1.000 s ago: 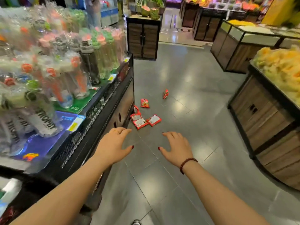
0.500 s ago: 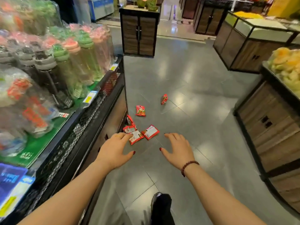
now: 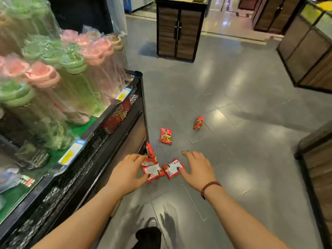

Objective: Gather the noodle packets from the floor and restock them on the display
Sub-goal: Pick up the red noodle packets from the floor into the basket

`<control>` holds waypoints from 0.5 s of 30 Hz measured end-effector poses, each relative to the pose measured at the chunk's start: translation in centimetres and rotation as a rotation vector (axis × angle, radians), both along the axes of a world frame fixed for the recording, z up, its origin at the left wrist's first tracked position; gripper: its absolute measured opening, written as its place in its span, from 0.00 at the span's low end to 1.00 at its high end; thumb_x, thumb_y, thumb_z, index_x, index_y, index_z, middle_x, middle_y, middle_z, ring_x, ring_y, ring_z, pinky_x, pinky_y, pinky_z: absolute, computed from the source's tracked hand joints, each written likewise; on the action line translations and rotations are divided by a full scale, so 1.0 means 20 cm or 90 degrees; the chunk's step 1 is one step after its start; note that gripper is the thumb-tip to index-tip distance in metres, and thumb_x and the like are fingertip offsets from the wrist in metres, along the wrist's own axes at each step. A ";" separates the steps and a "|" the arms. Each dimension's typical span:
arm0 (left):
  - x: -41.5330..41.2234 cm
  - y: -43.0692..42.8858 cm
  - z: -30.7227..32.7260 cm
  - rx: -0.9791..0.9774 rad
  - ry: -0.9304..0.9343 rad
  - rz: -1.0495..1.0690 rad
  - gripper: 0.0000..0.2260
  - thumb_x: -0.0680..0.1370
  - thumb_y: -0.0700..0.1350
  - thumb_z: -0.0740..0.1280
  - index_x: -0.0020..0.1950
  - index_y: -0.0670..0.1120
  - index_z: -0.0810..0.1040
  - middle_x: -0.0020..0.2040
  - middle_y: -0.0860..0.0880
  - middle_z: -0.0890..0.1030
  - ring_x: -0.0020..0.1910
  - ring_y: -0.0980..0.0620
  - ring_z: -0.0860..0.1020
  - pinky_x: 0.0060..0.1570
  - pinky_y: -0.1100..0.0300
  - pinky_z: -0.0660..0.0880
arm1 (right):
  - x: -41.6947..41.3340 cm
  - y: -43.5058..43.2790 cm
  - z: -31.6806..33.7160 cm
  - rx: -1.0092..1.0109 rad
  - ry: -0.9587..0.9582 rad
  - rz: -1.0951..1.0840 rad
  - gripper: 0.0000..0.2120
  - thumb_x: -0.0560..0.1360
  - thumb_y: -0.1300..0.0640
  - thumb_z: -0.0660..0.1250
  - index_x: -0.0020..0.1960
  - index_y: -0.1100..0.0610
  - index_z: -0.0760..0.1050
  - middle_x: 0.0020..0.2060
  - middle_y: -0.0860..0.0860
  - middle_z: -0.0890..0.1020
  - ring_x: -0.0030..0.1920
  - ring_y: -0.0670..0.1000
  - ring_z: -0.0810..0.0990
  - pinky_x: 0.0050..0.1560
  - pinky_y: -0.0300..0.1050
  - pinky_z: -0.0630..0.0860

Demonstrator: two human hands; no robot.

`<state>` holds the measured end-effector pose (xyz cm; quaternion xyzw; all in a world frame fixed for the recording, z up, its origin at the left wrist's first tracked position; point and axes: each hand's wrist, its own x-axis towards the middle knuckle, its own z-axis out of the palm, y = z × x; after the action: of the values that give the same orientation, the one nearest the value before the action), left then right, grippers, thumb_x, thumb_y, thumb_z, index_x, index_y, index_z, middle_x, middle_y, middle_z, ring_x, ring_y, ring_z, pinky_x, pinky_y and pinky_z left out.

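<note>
Two open hands reach forward, palms down and fingers spread, and neither holds anything. The left hand (image 3: 128, 172) is at seven o'clock from the frame's middle and the right hand (image 3: 197, 169) at five, with a bead bracelet (image 3: 209, 187) on its wrist. Between them two white-backed packets (image 3: 154, 172) lie side by side on the grey tiled floor (image 3: 233, 141), their edges hidden behind the thumbs; whether the hands touch them cannot be told. At twelve o'clock from the left hand, a leaning packet (image 3: 150, 151) stands tilted against the foot of the black mesh-fronted display (image 3: 100, 141). Further out at twelve o'clock a face-up packet (image 3: 165, 135) lies alone, and at one o'clock a far packet (image 3: 198, 122) lies well apart from the rest. The display runs from nine to eleven o'clock and carries plastic-wrapped bottles (image 3: 71, 72) with pink and green lids. A wooden cabinet (image 3: 179, 31) stands far off at twelve. At six o'clock a shoe (image 3: 151, 222) shows between the forearms.
</note>
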<state>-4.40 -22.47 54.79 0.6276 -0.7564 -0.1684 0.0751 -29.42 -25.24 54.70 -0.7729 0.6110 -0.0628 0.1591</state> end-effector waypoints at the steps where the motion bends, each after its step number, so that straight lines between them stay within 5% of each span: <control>1: 0.02 -0.09 -0.04 0.009 -0.002 0.011 0.29 0.72 0.60 0.64 0.71 0.50 0.71 0.64 0.49 0.76 0.64 0.47 0.73 0.57 0.53 0.75 | 0.02 -0.10 -0.03 0.009 0.003 0.016 0.25 0.77 0.44 0.62 0.71 0.51 0.65 0.67 0.49 0.71 0.67 0.52 0.67 0.65 0.45 0.65; 15: 0.09 -0.89 -0.33 0.072 0.058 0.246 0.27 0.74 0.56 0.66 0.72 0.50 0.70 0.68 0.52 0.72 0.69 0.50 0.70 0.65 0.58 0.67 | 0.27 -1.27 -0.35 0.186 -0.017 0.143 0.27 0.75 0.47 0.66 0.71 0.54 0.67 0.66 0.51 0.71 0.68 0.54 0.67 0.68 0.47 0.65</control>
<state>-2.67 -40.30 48.09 0.7560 -0.6069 -0.2216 0.1046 -24.10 -50.61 47.66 -0.8040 0.5214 0.0341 0.2839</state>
